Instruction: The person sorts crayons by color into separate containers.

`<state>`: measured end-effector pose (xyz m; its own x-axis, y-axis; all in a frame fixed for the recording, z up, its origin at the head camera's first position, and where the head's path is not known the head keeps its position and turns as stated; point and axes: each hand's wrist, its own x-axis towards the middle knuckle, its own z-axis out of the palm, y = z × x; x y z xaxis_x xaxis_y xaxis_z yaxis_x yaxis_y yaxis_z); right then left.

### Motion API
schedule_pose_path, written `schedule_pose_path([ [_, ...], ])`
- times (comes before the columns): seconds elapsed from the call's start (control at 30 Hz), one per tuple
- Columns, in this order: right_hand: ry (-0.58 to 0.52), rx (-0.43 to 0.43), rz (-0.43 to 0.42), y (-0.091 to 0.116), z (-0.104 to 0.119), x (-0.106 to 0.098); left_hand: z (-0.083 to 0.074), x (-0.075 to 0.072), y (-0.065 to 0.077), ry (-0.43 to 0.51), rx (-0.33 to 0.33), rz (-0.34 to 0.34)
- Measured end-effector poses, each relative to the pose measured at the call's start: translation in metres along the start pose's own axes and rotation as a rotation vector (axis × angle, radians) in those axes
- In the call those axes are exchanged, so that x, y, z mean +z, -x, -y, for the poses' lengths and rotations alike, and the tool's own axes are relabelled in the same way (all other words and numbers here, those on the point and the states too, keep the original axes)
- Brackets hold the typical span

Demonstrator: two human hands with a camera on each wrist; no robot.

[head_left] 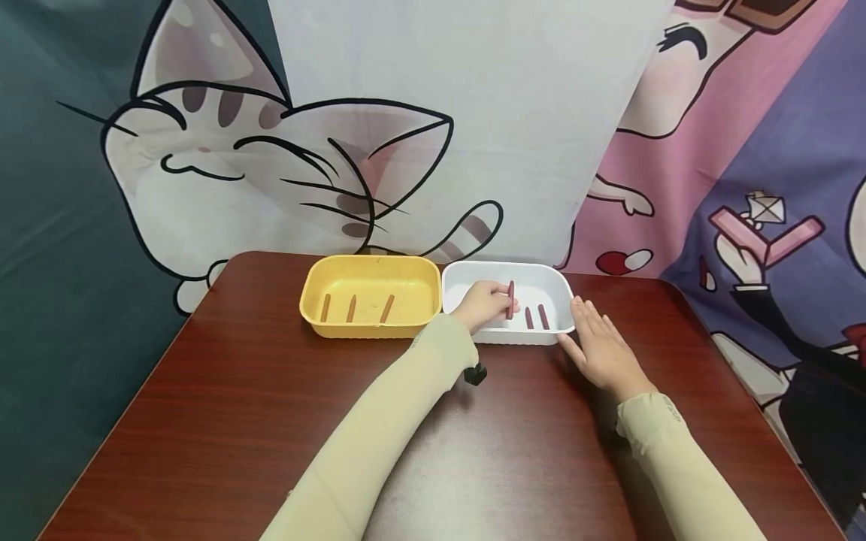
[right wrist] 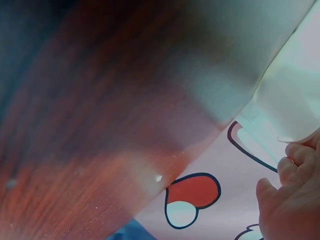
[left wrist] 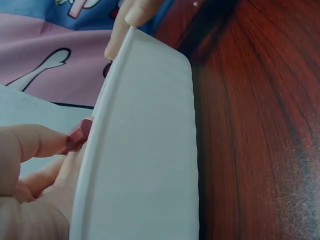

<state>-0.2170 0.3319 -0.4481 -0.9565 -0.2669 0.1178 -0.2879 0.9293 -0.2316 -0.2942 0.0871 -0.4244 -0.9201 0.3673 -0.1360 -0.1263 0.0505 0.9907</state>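
Note:
Over the white plastic basket [head_left: 507,338], my left hand [head_left: 479,305] pinches a dark red stick [head_left: 510,299] between thumb and fingers, held roughly upright. In the left wrist view that stick [left wrist: 77,136] looks faceted, and the basket's wall [left wrist: 145,140] hides part of the hand. Two more dark red sticks [head_left: 543,316] lie on the basket floor. My right hand [head_left: 601,349] rests against the basket's right end with its fingers extended. In the right wrist view the right hand [right wrist: 295,200] shows only at the edge, by the white rim.
Directly left of the white basket stands a yellow basket [head_left: 370,272] with three orange-brown sticks [head_left: 351,309] inside. Both stand near the back edge of a brown wooden table [head_left: 271,421]. A cartoon-printed cloth [head_left: 528,135] hangs behind.

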Motion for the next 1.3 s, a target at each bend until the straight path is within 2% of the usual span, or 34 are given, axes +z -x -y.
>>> schedule_pose_path([
  [0.13, -0.002, 0.003, 0.01, -0.001, 0.003, -0.002, 0.0, -0.001, -0.001, -0.131, -0.021, -0.015],
  [0.2, -0.004, 0.001, 0.012, -0.002, 0.006, -0.003, 0.001, -0.004, -0.001, -0.23, -0.031, -0.025],
  [0.33, -0.002, -0.006, 0.018, -0.005, 0.01, -0.001, 0.003, -0.01, -0.003, -0.496, -0.045, -0.077],
  [0.47, 0.009, -0.009, 0.023, -0.007, 0.013, 0.001, 0.004, -0.015, -0.003, -0.606, -0.071, -0.105],
  [0.67, 0.013, -0.006, 0.022, -0.007, 0.012, 0.001, 0.002, -0.016, -0.002, -0.619, -0.091, -0.179],
  [0.77, 0.013, -0.007, 0.021, -0.007, 0.011, 0.0, 0.003, -0.014, -0.002, -0.613, -0.08, -0.202],
  [1.07, 0.019, -0.001, 0.022, -0.005, 0.007, -0.002, 0.001, -0.008, 0.002, -0.588, 0.03, -0.235],
  [1.3, -0.007, 0.02, 0.027, 0.001, 0.003, -0.004, -0.003, -0.014, 0.012, -0.427, 0.159, -0.176],
])
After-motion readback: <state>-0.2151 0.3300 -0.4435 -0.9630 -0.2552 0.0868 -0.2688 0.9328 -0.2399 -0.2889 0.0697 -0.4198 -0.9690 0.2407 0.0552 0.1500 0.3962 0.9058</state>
